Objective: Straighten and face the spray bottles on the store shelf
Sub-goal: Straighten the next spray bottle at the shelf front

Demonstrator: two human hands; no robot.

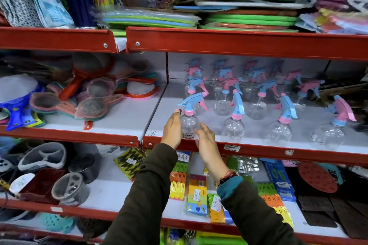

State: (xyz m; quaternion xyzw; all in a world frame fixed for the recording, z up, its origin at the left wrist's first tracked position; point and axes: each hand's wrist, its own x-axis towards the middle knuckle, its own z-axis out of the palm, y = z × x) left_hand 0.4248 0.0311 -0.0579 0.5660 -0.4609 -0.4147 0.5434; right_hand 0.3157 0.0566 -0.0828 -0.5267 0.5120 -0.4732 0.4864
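Observation:
Several clear spray bottles with pink and blue trigger heads stand in rows on the white middle shelf (pixel 171 97). The front-left bottle (pixel 189 123) has a blue trigger and pink collar, with its nozzle pointing left. My left hand (pixel 172 129) is wrapped around that bottle's left side. Just to the bottle's right, my right hand (pixel 206 141) has its fingers spread, fingertips close to or touching the bottle's lower right. Further along the front row stand a second bottle (pixel 234 125), a third bottle (pixel 280 130) and a fourth bottle (pixel 328 135), their triggers turned at different angles.
The red shelf lip (pixel 258 150) with price labels runs below the bottles. Strainers (pixel 91 105) lie on the left shelf section. Stacked foam mats (pixel 249 18) fill the shelf above. Packets of pegs (pixel 197 195) and cups (pixel 69 189) sit on the shelf below.

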